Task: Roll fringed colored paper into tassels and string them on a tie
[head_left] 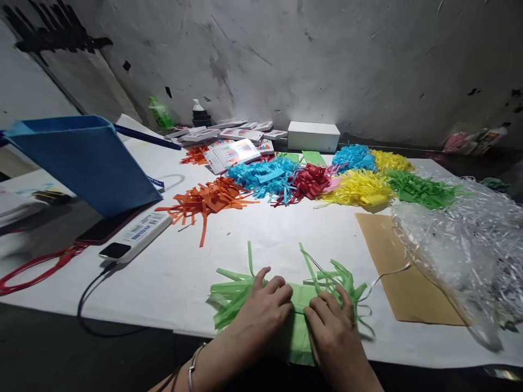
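A light green tissue paper sheet (301, 326) with fringed strips at both ends lies at the table's front edge, its lower part reaching toward me. My left hand (267, 302) rests on its left half, fingers bent and pressing a fold near the middle. Just right of it, my right hand (333, 321) has curled fingers on the same fold, close to the right fringe. Both hands grip the green paper; the thumbs are mostly hidden. Some green strips stand up behind the hands.
Fringed bundles in orange (212, 197), blue (265, 177), red (311, 181), yellow (362, 188) and green (423, 188) lie farther back. Brown cardboard (408, 277) and clear plastic (457, 256) are right. A power bank (137, 237) and blue holder (85, 163) stand left.
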A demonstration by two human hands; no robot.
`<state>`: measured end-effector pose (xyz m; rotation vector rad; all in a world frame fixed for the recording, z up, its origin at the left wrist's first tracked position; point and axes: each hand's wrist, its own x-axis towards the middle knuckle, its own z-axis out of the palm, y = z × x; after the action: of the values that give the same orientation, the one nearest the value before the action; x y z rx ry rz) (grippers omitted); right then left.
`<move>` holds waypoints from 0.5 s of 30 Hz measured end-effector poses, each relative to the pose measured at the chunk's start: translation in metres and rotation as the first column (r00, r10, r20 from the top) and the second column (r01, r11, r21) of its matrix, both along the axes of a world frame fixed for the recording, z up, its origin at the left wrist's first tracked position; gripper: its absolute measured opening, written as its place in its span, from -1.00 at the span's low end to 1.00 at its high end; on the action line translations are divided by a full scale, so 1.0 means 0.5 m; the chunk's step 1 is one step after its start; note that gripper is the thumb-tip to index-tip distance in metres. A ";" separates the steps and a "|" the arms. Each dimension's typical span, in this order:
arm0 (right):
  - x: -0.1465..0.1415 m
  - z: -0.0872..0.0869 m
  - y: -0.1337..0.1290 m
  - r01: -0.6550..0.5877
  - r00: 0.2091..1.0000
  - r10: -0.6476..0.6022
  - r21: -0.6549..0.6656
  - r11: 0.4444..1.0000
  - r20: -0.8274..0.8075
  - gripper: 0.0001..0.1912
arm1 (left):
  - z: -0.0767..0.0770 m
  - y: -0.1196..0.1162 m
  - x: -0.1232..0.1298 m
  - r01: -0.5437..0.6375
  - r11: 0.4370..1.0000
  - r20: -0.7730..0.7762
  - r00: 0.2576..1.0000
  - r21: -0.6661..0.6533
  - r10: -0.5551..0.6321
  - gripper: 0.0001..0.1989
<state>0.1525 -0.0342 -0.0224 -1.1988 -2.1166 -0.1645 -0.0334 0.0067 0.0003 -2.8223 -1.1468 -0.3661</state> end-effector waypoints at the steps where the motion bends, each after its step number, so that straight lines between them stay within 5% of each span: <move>1: -0.004 0.002 0.002 0.000 0.999 0.000 0.000 1.000 0.033 -0.79 | -0.002 0.002 0.002 -0.006 1.000 0.009 1.000 0.011 0.006 -0.86; 7: -0.025 -0.003 0.032 0.041 0.997 -0.044 0.052 0.998 0.064 -0.73 | -0.013 -0.015 0.020 0.016 0.998 0.256 0.966 0.060 -0.031 -0.82; 11: -0.023 0.011 0.058 0.120 0.963 -0.128 -0.048 0.992 -0.236 -0.79 | -0.051 -0.017 0.012 0.158 0.975 0.324 0.925 0.155 -0.201 -0.77; 13: -0.013 0.025 0.071 0.139 0.822 -0.199 -0.151 0.979 -0.534 -0.83 | -0.077 -0.002 -0.001 0.113 0.971 0.258 0.952 0.211 -0.166 -0.69; 15: 0.005 0.036 0.085 0.142 0.591 -0.273 -0.236 0.961 -0.759 -0.84 | -0.100 0.017 -0.018 0.057 0.976 0.183 0.978 0.211 -0.097 -0.56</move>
<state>0.1552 0.0081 -0.0042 -1.2851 -1.2064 0.3830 -0.0423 0.0152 -0.0499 -2.7016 -0.9661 -0.7328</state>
